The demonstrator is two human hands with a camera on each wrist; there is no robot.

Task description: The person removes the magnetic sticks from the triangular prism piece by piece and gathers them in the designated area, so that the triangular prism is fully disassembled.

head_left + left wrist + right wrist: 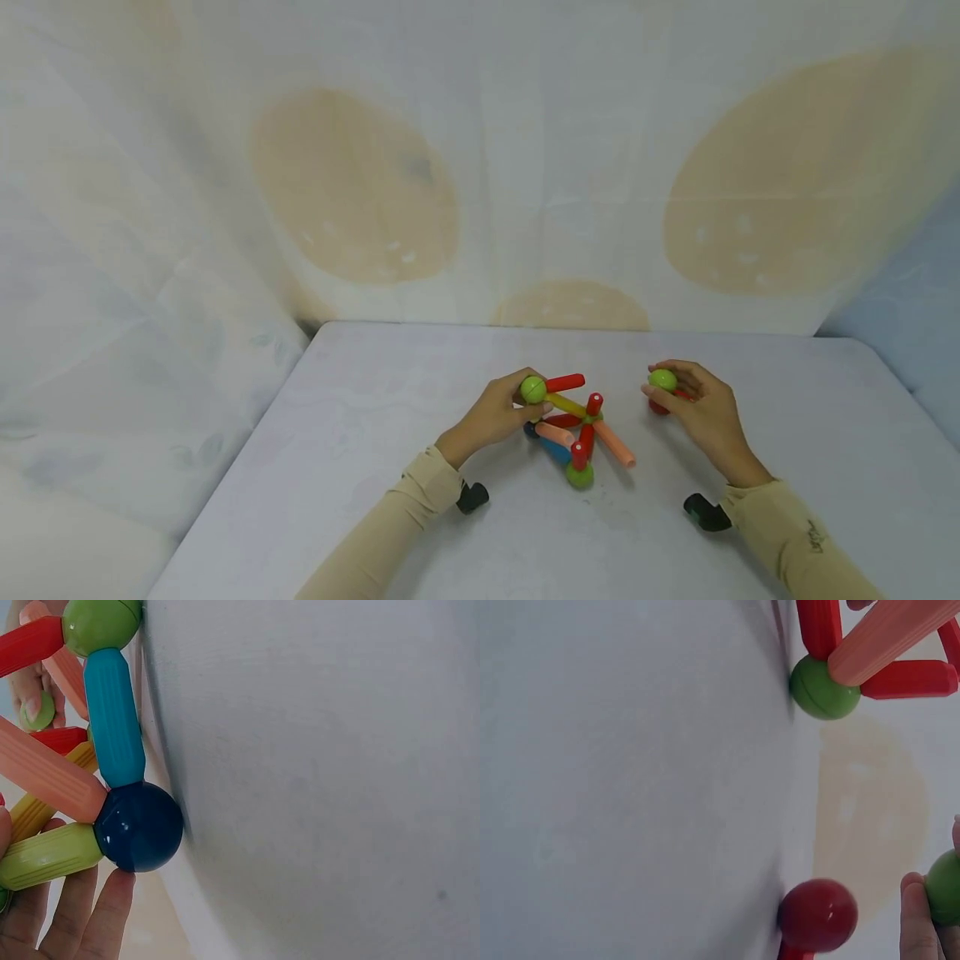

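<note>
A toy frame of coloured rods and balls (577, 433) stands mid-table. My left hand (519, 403) grips its top green ball (533, 389), from which a red rod (564, 382) sticks out to the right. In the left wrist view a fingertip (112, 904) touches the frame's dark blue ball (139, 826), joined to a blue rod (114, 720). To the right, apart from the frame, my right hand (675, 388) pinches a loose green ball (663, 380) just above a red ball (657, 407). The right wrist view shows the same red ball (817, 915) and held green ball (946, 889).
The pale table (375, 467) ends at a draped cloth backdrop (480, 167) behind it. A lower green ball (580, 475) of the frame sits nearest me. Black wrist mounts (472, 497) show under both sleeves.
</note>
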